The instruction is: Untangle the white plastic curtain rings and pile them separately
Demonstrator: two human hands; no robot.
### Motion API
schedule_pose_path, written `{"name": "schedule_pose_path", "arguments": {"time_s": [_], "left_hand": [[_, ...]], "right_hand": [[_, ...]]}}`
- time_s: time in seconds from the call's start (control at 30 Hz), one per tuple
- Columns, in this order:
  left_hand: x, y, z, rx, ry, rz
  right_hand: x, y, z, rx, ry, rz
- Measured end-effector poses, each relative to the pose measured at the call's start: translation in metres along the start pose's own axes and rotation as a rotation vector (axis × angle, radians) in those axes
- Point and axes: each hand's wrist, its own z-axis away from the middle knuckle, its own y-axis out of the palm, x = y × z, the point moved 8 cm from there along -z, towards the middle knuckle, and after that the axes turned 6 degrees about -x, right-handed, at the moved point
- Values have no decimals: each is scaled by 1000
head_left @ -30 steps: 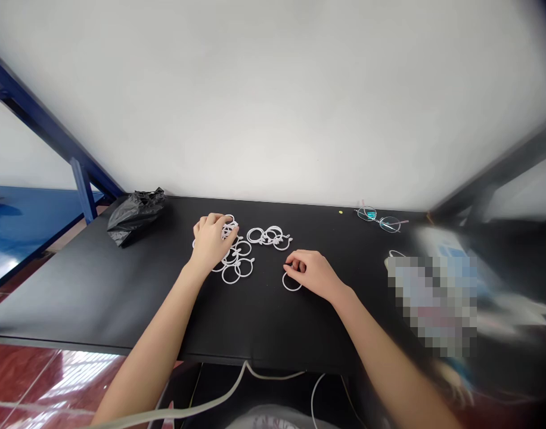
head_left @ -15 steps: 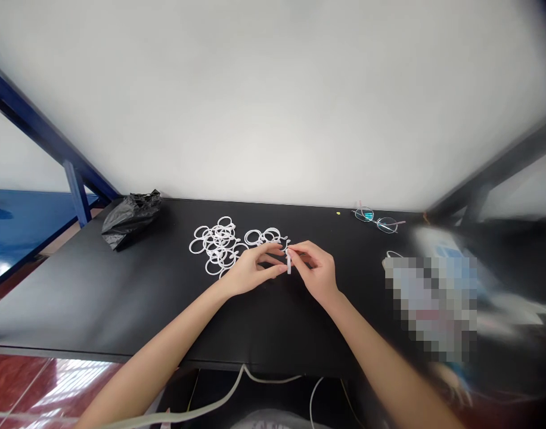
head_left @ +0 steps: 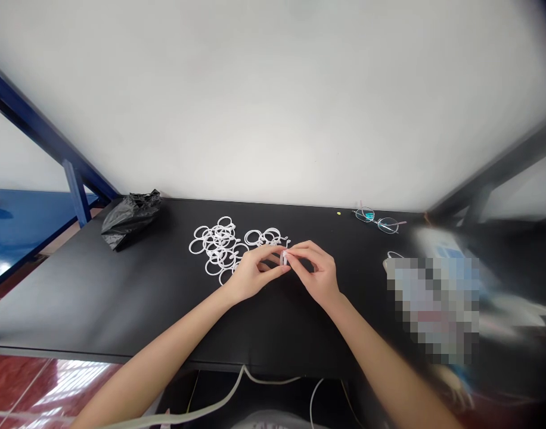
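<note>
Between my two hands a white curtain ring [head_left: 283, 258] is held up nearly edge-on, just above the black table. My left hand [head_left: 254, 269] has its thumb and fingertips around the ring from the left. From the right, the thumb and forefinger of my right hand [head_left: 316, 268] pinch its upper part. Left of my hands lies a loose pile of white curtain rings [head_left: 219, 241], several with small eyelets showing. Just beyond my fingers is a smaller group of the same rings [head_left: 254, 237], partly hidden by my left hand.
A crumpled black plastic bag [head_left: 132, 217] lies at the table's back left. Eyeglasses [head_left: 377, 220] rest at the back right, near a tiny yellow bit [head_left: 338, 213]. Blurred, pixelated items [head_left: 434, 298] occupy the right side. A white cable [head_left: 228, 396] hangs along the front edge [head_left: 219, 364].
My left fingers have closed in on the ring, which has shifted slightly left and now shows two edges. The right hand still pinches it, and the piles look unchanged.
</note>
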Motion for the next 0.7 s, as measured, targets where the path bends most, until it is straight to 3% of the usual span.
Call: {"name": "schedule_pose_path", "arguments": {"time_s": [0.23,0.7], "left_hand": [[-19,-10,6,-24,315,-338],[-21,-9,4,-3,296,-383]], "right_hand": [[-10,7,2,99,98,-88],[-5,10,4,64,34,-74]]}}
